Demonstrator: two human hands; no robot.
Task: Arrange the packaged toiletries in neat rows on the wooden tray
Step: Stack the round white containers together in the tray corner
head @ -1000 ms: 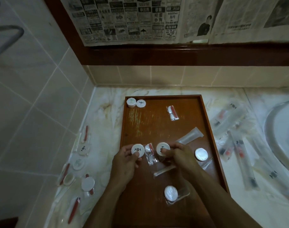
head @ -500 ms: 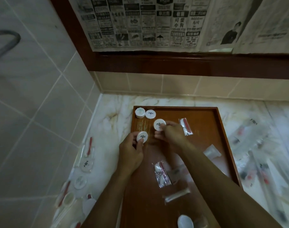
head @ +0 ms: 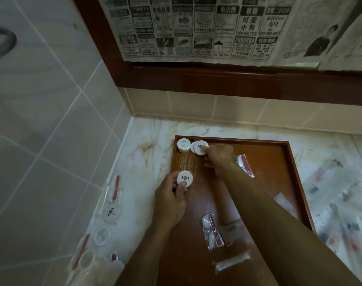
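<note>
Right hand [head: 218, 159] pinches a round white puck [head: 201, 147] at the tray's [head: 295, 182] far-left corner, beside two pucks already there. Left hand [head: 172, 195] grips another puck [head: 184, 178] over the tray's left edge. They look light, rigid and smooth-wrapped, so best pinched by the rim.

2 bare forearms, left hand [head: 172, 195] and right hand [head: 219, 159] ungloved, sleeveless.
</note>
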